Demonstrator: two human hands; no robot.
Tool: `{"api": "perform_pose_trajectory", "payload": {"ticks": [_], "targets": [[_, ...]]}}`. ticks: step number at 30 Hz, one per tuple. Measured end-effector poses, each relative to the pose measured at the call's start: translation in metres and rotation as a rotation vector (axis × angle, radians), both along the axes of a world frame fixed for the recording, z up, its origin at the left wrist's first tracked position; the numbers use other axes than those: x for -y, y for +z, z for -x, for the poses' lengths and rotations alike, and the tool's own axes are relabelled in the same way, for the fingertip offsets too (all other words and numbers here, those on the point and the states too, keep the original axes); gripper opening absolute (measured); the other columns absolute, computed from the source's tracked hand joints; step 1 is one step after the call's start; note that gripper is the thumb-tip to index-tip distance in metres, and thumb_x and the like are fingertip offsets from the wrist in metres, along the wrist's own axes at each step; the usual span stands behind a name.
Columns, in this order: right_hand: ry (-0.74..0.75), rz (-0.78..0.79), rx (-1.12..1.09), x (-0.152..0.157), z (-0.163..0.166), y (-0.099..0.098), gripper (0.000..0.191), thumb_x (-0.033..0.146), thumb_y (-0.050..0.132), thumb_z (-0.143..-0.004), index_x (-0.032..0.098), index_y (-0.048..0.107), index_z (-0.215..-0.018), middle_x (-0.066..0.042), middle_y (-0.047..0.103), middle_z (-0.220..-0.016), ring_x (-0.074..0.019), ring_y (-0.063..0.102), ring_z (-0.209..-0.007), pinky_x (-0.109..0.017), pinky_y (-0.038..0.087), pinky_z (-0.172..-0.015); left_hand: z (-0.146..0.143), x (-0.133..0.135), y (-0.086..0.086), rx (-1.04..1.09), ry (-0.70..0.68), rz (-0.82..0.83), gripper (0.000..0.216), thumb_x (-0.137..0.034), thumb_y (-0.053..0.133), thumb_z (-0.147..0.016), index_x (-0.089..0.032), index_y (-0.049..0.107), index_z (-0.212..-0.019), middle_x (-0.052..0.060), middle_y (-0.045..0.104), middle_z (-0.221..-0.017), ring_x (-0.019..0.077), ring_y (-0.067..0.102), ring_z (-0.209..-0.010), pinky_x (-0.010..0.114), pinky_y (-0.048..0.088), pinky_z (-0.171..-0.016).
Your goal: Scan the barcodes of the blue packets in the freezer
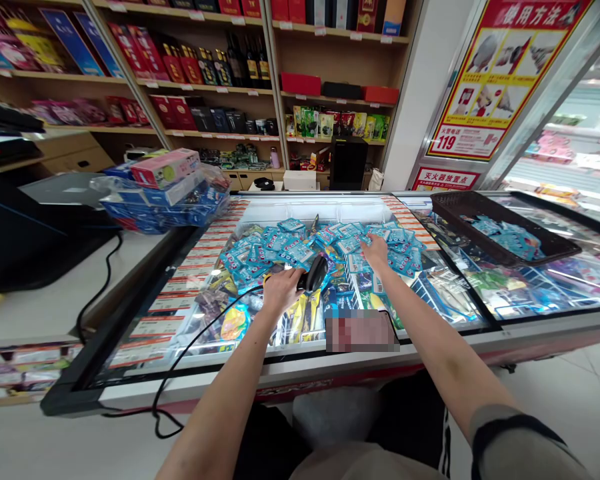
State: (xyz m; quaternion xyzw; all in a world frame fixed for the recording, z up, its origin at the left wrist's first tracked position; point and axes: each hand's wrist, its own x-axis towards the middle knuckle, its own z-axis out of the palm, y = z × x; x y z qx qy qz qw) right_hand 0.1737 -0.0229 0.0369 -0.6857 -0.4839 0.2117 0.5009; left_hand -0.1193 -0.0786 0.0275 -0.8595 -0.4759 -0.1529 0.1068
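My left hand (pixel 281 291) is closed around the grip of a black barcode scanner (pixel 316 273), whose cable (pixel 180 363) trails down over the freezer's front edge. The scanner's head points into an open chest freezer (pixel 300 363). My right hand (pixel 377 252) reaches into the freezer with its fingers down on a heap of small blue packets (pixel 290 250); whether it grips one I cannot tell. Below the blue packets lie other frozen goods in wire baskets.
A black tray (pixel 555 252) holding more blue packets rests on the freezer's glass lid at the right. A stack of blue and pink boxes (pixel 167 193) sits at the freezer's left corner beside a counter. Shelves of boxed goods line the back wall. A glass-door fridge stands far right.
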Motion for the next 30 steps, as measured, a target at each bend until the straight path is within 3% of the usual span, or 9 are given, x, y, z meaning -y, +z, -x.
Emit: {"api": "perform_pose_trajectory", "payload": {"ticks": [3,5,7,11,16,23,26,30], "targets": [[0.033,-0.03,0.371,0.005,0.005,0.005,0.036,0.029,0.048,-0.083,0.013,0.058,-0.114,-0.013,0.055,-0.121,-0.0247,0.049,-0.113,-0.035,0.037,-0.096,0.001,0.0,0.0,0.0,-0.022,0.001,0.04,-0.028,0.055,-0.075,-0.023,0.052,-0.115,0.008,0.063,-0.1,0.0243,0.058,-0.096,0.033,0.042,-0.076],[0.161,-0.027,0.623,0.007,0.012,0.006,0.034,0.028,0.041,-0.088,0.015,0.059,-0.113,-0.011,0.058,-0.117,-0.0222,0.051,-0.109,-0.034,0.037,-0.095,0.002,-0.001,0.001,0.001,-0.037,-0.003,0.039,-0.028,0.055,-0.075,-0.023,0.052,-0.114,0.008,0.064,-0.099,0.0243,0.059,-0.094,0.033,0.042,-0.074],[0.314,-0.03,0.74,0.007,0.021,0.004,0.034,0.028,0.039,-0.089,0.018,0.059,-0.115,-0.007,0.062,-0.112,-0.02,0.053,-0.105,-0.032,0.037,-0.094,0.006,-0.002,0.001,-0.006,-0.052,-0.011,0.038,-0.03,0.055,-0.075,-0.023,0.053,-0.113,0.008,0.064,-0.098,0.0244,0.059,-0.092,0.033,0.043,-0.073],[0.462,-0.064,0.85,0.005,0.039,-0.006,0.031,0.023,0.042,-0.089,0.022,0.06,-0.114,-0.004,0.063,-0.113,-0.0185,0.052,-0.107,-0.033,0.033,-0.098,0.028,-0.003,0.0,-0.026,-0.036,-0.037,0.037,-0.032,0.054,-0.076,-0.022,0.053,-0.112,0.008,0.064,-0.099,0.0246,0.06,-0.089,0.033,0.043,-0.07],[0.521,-0.082,0.877,-0.006,0.058,-0.018,0.037,0.018,0.042,-0.088,0.022,0.055,-0.121,-0.005,0.059,-0.12,-0.0191,0.048,-0.113,-0.034,0.034,-0.098,0.059,0.001,-0.003,-0.008,0.074,-0.081,0.04,-0.031,0.056,-0.075,-0.022,0.053,-0.114,0.007,0.064,-0.097,0.0252,0.06,-0.09,0.034,0.043,-0.068],[0.71,-0.165,1.044,-0.018,0.091,-0.021,0.044,0.02,0.041,-0.088,0.029,0.045,-0.131,0.001,0.046,-0.137,-0.0222,0.036,-0.126,-0.041,0.03,-0.101,0.062,0.002,-0.005,0.0,0.104,-0.089,0.043,-0.031,0.057,-0.074,-0.022,0.053,-0.115,0.006,0.065,-0.099,0.026,0.06,-0.09,0.035,0.042,-0.067],[0.66,-0.163,1.115,-0.012,0.097,-0.017,0.036,0.025,0.043,-0.089,0.028,0.054,-0.122,-0.002,0.057,-0.124,-0.0246,0.042,-0.12,-0.048,0.021,-0.104,0.061,0.002,-0.005,0.0,0.113,-0.088,0.043,-0.033,0.058,-0.074,-0.022,0.053,-0.115,0.007,0.064,-0.099,0.0264,0.06,-0.09,0.035,0.042,-0.067],[0.588,-0.164,1.168,-0.005,0.097,-0.008,0.029,0.029,0.039,-0.091,0.021,0.068,-0.095,-0.008,0.066,-0.097,-0.0225,0.05,-0.104,-0.045,0.02,-0.103,0.063,0.002,-0.005,-0.006,0.119,-0.091,0.042,-0.036,0.056,-0.075,-0.022,0.053,-0.115,0.007,0.065,-0.096,0.0268,0.061,-0.087,0.035,0.041,-0.066]]}}
